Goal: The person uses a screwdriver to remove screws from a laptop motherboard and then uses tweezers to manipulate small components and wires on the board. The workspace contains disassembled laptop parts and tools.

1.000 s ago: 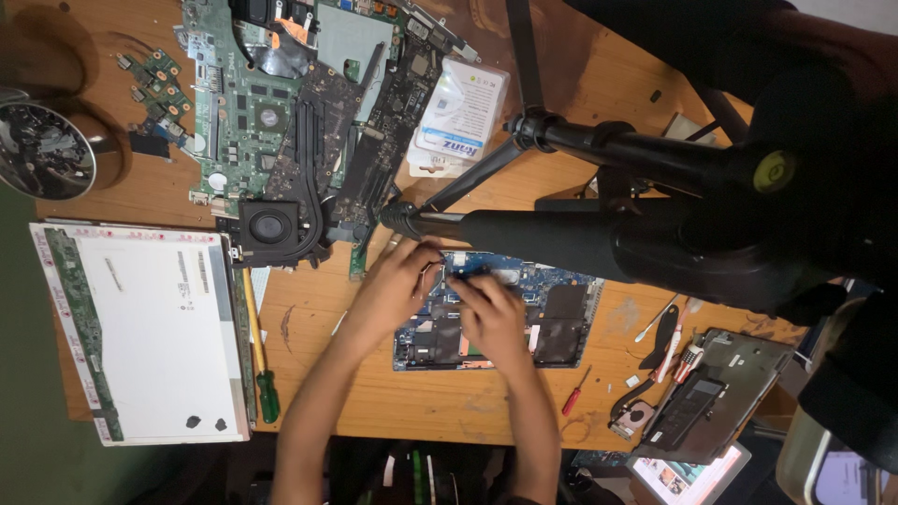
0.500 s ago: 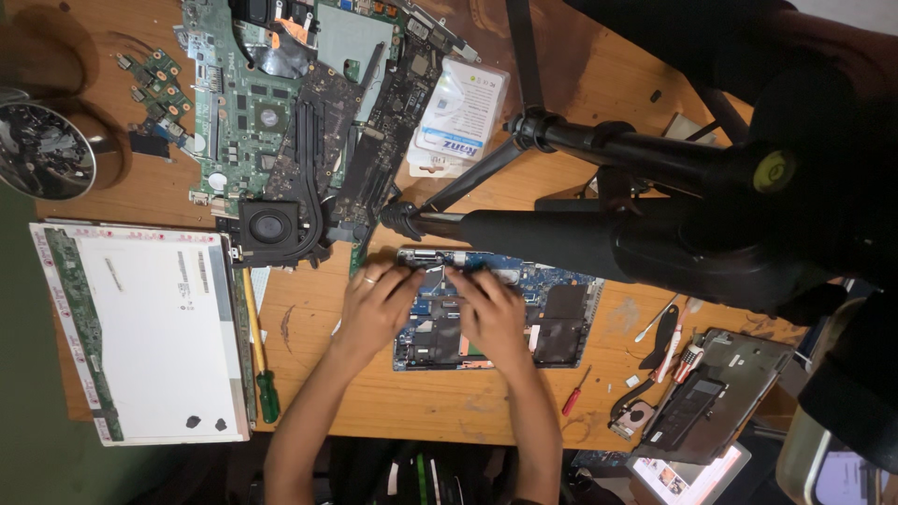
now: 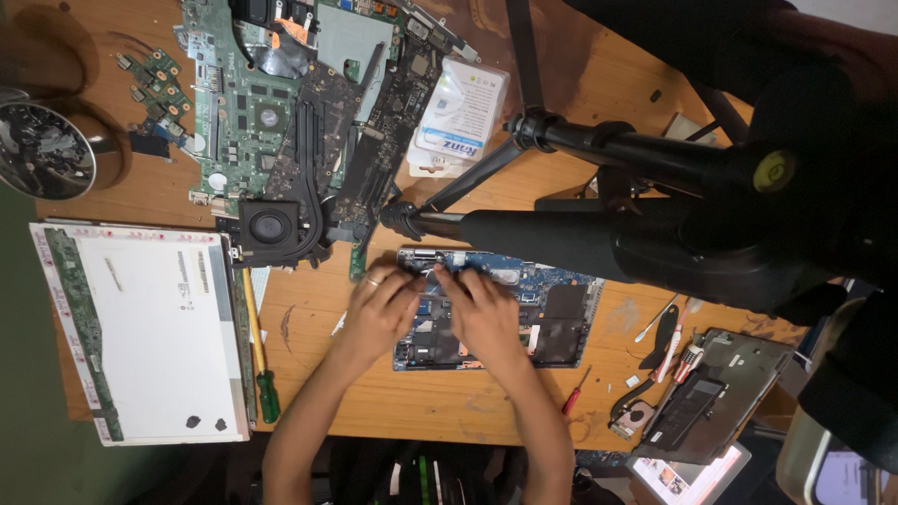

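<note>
1. At the near-centre of the wooden table (image 3: 486,411), both hands meet over the top-left corner of a blue circuit board (image 3: 552,309). Left hand (image 3: 382,313): fingers curled, tips pressed to the board's upper edge, ring on one finger. Right hand (image 3: 482,313): fingers bent, tips touching the same spot. Can't tell if either pinches a small part; fingertips hide it. Neither hand closes round a tool.
2. Board lies flat, long side across the table, just below the black tripod (image 3: 599,234) leg that crosses above it. Hands cover approx. the left third.
3. Step, by my read: working a connector or small fitting at that corner w/ fingertips. Next move prob. calls for fine, even pressure from both sides, no twisting; tripod leg sits close above, so little room to lift.
4. Outward, left: green-handled screwdriver (image 3: 267,393) near the table edge, beside a bare LCD panel (image 3: 150,327) lying face down.
5. Up: green motherboard (image 3: 271,103) w/ black fan (image 3: 269,227) and heat pipes; white plastic packet (image 3: 458,117) to its right.
6. Right: red-handled screwdriver (image 3: 572,397), small tools, grey laptop base (image 3: 711,393) at the corner.
7. Far left: round metal dish (image 3: 42,150) w/ small bits.
</note>
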